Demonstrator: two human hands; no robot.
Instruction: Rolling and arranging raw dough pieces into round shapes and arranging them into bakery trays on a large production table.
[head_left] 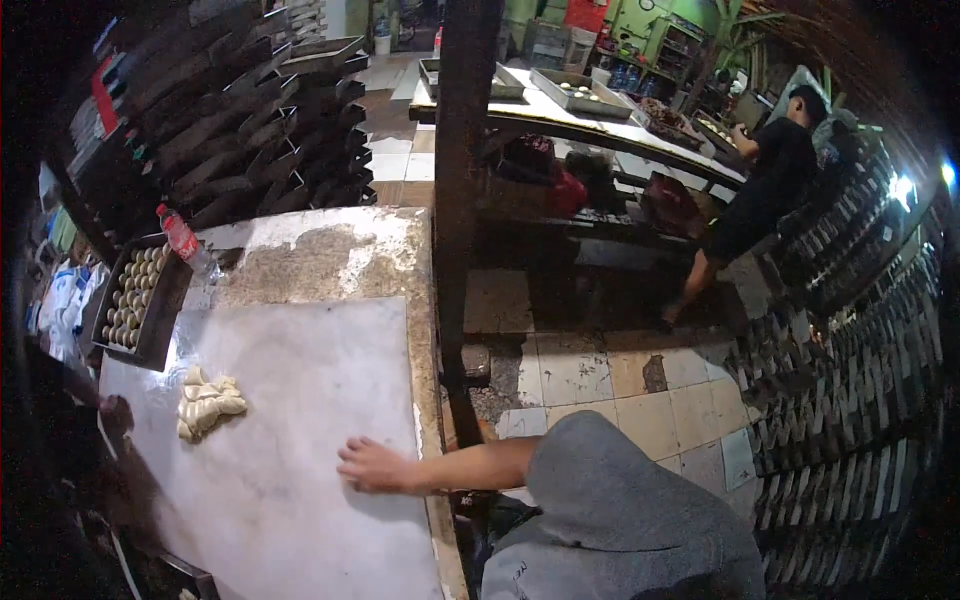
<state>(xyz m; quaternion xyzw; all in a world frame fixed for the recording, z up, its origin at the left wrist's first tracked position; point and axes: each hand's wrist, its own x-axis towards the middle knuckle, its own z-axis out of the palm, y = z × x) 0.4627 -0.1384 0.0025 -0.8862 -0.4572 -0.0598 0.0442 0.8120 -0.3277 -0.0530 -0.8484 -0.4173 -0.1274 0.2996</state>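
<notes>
My right hand (378,466) rests on the pale, smooth worktop (300,360) near its right edge. Its fingers are apart and point left, and nothing shows in them. The bare forearm comes out of a loose grey sleeve (620,490) at the lower right. Left of the hand, well apart from it, lies a small heap of cream-coloured dough pieces (210,403), lumpy and pressed against each other. My left hand does not show in this picture.
A dark tray (162,335) of round dough balls and a plastic bottle (180,238) stand at the worktop's far left. A dark post (465,180) rises beyond its right edge. Stacked trays (850,440) line the right. A person (780,170) works at another table (640,135).
</notes>
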